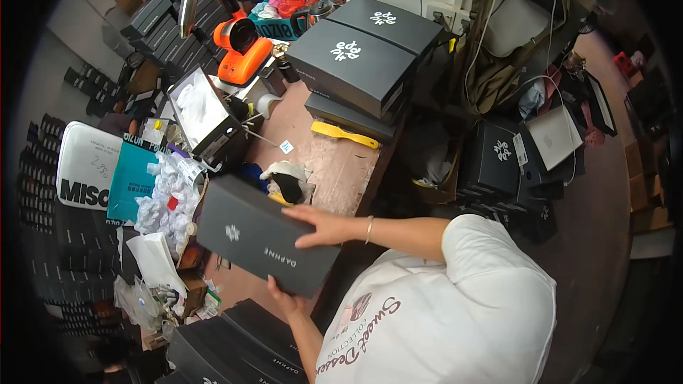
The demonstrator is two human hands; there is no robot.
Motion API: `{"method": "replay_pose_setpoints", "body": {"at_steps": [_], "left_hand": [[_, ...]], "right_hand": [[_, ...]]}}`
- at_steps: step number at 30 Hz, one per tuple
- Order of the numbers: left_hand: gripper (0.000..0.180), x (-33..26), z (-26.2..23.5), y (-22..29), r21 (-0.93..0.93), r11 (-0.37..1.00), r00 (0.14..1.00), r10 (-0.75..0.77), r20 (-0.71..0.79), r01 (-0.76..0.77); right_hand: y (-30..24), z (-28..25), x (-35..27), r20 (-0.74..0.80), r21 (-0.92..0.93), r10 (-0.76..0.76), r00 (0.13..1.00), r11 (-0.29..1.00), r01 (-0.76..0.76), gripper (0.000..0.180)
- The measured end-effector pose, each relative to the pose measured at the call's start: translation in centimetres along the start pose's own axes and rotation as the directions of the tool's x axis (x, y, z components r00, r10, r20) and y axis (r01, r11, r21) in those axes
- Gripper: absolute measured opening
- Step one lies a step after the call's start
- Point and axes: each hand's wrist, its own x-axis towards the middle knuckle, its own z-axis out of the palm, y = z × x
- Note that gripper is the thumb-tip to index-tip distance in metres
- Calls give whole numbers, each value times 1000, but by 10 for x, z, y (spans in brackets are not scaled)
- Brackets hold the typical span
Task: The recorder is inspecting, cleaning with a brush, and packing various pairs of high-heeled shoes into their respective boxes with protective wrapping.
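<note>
Box [263,235], dark and lidded, tilted over the table [341,163] edge, gripped under its near end by left hand [284,302], with right hand [324,226] pressed flat on the lid, fingers spread, not curled. Likely to slide free or shed the lid should the lower grip slacken, given the tilt. Beyond box: scraper [345,135], stack [352,64], orange tool [242,46]; left of box, crumpled paper [163,195] and open carton [203,117] crowding any set-down spot.
</note>
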Motion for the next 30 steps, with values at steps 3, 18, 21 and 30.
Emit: {"method": "replay_pose_setpoints", "body": {"at_steps": [3, 18, 21, 30], "left_hand": [[67, 21, 103, 26, 5, 992, 954, 123, 274, -129], [76, 133, 382, -90, 170, 978, 972, -153, 180, 122], [69, 184, 368, -122, 82, 924, 851, -376, 367, 373], [51, 180, 382, -172, -96, 970, 950, -195, 244, 224]], "right_hand": [[-64, -111, -12, -92, 156, 9, 996, 988, 6, 79], [-59, -424, -41, -735, -512, -437, 518, 859, -2, 24], [-30, -406, -109, -835, -6, -127, 536, 975, 221, 25], [151, -308, -109, -655, 602, 499, 567, 799, -8, 37]]}}
